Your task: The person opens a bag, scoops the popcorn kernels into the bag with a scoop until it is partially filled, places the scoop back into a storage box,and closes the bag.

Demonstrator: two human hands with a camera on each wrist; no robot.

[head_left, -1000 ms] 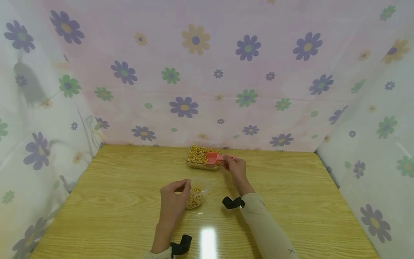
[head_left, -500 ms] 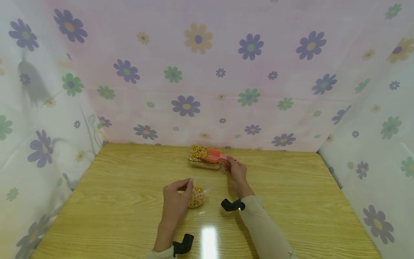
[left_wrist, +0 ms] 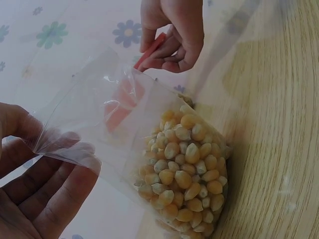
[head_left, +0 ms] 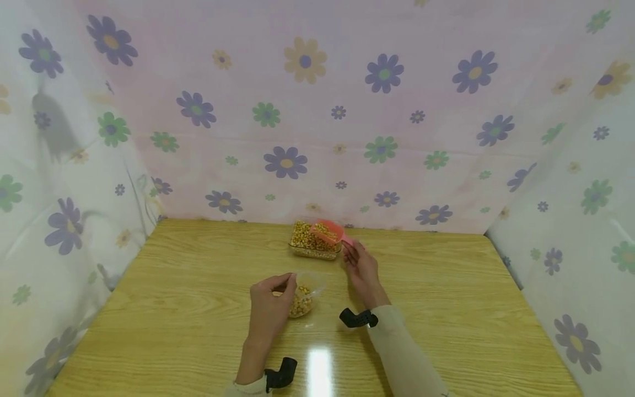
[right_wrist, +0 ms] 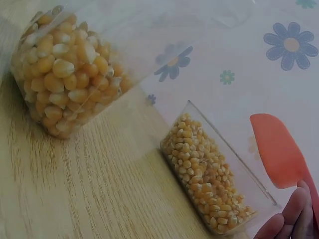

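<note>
My right hand (head_left: pixel 363 270) grips the handle of a pink-red scoop (right_wrist: pixel 279 149), which is raised above a clear rectangular container (head_left: pixel 315 253) of corn kernels (right_wrist: pixel 202 174). Kernels lie in the scoop's bowl in the head view. Nearer to me, a clear plastic bag (left_wrist: pixel 112 94) stands on the table, its lower part full of corn kernels (left_wrist: pixel 184 169). The upper edge of that bag is pinched between the thumb and fingers of my left hand (head_left: pixel 270 303). In the left wrist view the scoop shows blurred through the plastic.
The wood-grain table (head_left: pixel 188 298) runs back to a flowered cloth (head_left: pixel 317 132), which also hangs at both sides. Black camera mounts (head_left: pixel 281 374) sit on both wrists. The container is near the table's back edge, beyond the bag.
The scoop was dipped among the kernels in the container. It has risen and tilted, and kernels now show in its bowl. My left hand and the bag have hardly moved.
</note>
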